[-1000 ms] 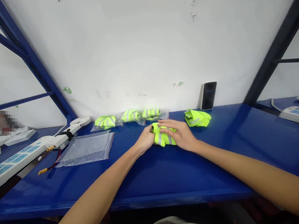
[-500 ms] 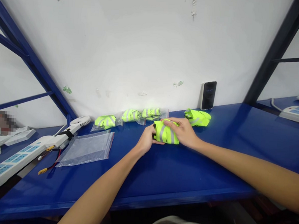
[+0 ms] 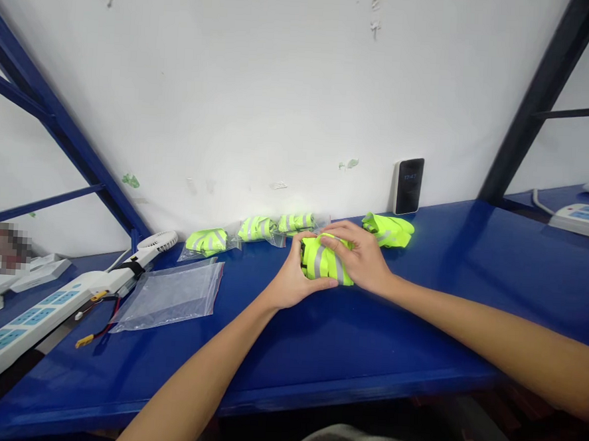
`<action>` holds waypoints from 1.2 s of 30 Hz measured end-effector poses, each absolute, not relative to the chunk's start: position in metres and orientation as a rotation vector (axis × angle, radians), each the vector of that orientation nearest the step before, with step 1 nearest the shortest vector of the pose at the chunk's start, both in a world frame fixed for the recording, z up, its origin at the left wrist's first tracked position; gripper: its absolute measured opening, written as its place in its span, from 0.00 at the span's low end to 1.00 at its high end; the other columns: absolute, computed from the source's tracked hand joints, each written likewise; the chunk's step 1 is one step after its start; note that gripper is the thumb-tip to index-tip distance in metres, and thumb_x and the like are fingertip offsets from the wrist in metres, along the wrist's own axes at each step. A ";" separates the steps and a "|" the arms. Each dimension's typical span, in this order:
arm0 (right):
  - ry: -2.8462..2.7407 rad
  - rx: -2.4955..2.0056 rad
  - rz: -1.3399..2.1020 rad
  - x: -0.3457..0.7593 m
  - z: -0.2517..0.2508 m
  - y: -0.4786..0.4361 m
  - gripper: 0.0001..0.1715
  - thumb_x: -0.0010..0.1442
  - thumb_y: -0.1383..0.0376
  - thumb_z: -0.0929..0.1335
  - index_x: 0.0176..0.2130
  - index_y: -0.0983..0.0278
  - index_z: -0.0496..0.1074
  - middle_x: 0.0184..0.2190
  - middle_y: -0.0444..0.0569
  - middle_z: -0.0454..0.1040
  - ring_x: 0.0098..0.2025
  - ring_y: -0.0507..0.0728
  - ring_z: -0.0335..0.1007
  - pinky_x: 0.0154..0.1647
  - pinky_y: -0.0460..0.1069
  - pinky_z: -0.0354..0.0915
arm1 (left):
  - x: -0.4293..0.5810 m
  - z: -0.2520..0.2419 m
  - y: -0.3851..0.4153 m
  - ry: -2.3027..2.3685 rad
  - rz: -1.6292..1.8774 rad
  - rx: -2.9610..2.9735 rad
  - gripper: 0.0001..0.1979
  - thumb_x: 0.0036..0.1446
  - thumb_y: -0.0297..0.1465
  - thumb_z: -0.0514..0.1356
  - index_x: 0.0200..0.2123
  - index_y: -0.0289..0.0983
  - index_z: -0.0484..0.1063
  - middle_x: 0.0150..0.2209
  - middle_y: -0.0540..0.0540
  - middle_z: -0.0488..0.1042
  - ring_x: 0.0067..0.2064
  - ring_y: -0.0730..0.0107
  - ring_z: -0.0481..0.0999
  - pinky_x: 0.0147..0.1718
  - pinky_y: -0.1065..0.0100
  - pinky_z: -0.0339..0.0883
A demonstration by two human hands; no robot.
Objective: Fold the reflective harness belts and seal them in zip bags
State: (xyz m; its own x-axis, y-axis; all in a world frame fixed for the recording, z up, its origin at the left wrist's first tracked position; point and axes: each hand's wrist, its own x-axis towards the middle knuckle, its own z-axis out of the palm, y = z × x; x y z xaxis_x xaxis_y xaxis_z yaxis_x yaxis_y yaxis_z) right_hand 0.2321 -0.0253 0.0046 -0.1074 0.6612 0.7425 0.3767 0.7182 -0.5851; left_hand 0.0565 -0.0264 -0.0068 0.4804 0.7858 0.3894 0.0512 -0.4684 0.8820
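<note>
Between my two hands is a folded reflective vest [image 3: 322,261], neon yellow with silver stripes and a dark edge at its left. My left hand [image 3: 292,275] grips its left side, the thumb along the front lower edge and the fingers behind. From the right, my right hand [image 3: 359,254] holds the top and right side, its thumb lying over the fabric. Behind my right hand a loosely bundled neon yellow vest [image 3: 391,230] rests on the blue table [image 3: 366,348]. Clear zip bags [image 3: 170,294] lie flat to the left of my hands.
Several bagged neon vests [image 3: 207,241] line the wall. A device with a clock screen [image 3: 409,186] leans at the back right. At left are a white handheld fan [image 3: 157,241], a long power strip [image 3: 29,317] and a cable with yellow connectors [image 3: 85,341]. Blue frame posts [image 3: 70,140] flank the table.
My left hand has shifted its hold, its thumb now reaching farther right along the vest's front edge. The right hand's fingers have curled closer over the top. The view has tilted slightly.
</note>
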 end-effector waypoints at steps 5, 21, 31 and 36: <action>-1.674 -0.924 0.227 0.231 0.008 -0.023 0.15 0.63 0.57 0.67 0.36 0.62 0.80 0.24 0.44 0.64 0.28 0.54 0.63 0.29 0.49 0.58 | 0.065 -0.013 -0.029 0.772 1.148 1.866 0.41 0.44 0.36 0.72 0.54 0.42 0.50 0.46 0.46 0.65 0.47 0.63 0.69 0.47 0.60 0.67; -1.426 -0.865 1.221 0.239 0.020 -0.015 0.19 0.53 0.52 0.73 0.32 0.66 0.80 0.30 0.50 0.80 0.31 0.57 0.73 0.32 0.50 0.66 | 0.055 -0.006 -0.028 0.889 1.118 2.269 0.33 0.51 0.37 0.67 0.55 0.41 0.53 0.46 0.45 0.69 0.42 0.62 0.71 0.44 0.61 0.66; -1.429 -0.557 1.704 0.244 -0.001 -0.014 0.32 0.47 0.57 0.78 0.50 0.61 0.74 0.48 0.52 0.76 0.48 0.58 0.74 0.46 0.50 0.69 | 0.050 -0.016 -0.034 0.663 1.184 2.683 0.20 0.57 0.22 0.56 0.52 0.42 0.61 0.48 0.43 0.72 0.51 0.59 0.71 0.51 0.56 0.65; -1.525 -0.404 2.016 0.251 -0.005 -0.011 0.40 0.51 0.56 0.76 0.58 0.64 0.66 0.50 0.56 0.74 0.49 0.58 0.74 0.50 0.53 0.68 | 0.042 -0.005 -0.030 0.498 1.196 2.865 0.25 0.55 0.18 0.53 0.55 0.43 0.59 0.50 0.43 0.72 0.53 0.59 0.70 0.51 0.56 0.67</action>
State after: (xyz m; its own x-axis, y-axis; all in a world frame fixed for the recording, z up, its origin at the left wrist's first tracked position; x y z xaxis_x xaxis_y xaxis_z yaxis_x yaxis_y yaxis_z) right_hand 0.2510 -0.0105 -0.0055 -0.7897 0.6054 0.0997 -0.2606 -0.1838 -0.9478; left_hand 0.0424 -0.0296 -0.0055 0.6605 0.2881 0.6934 0.2898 -0.9497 0.1185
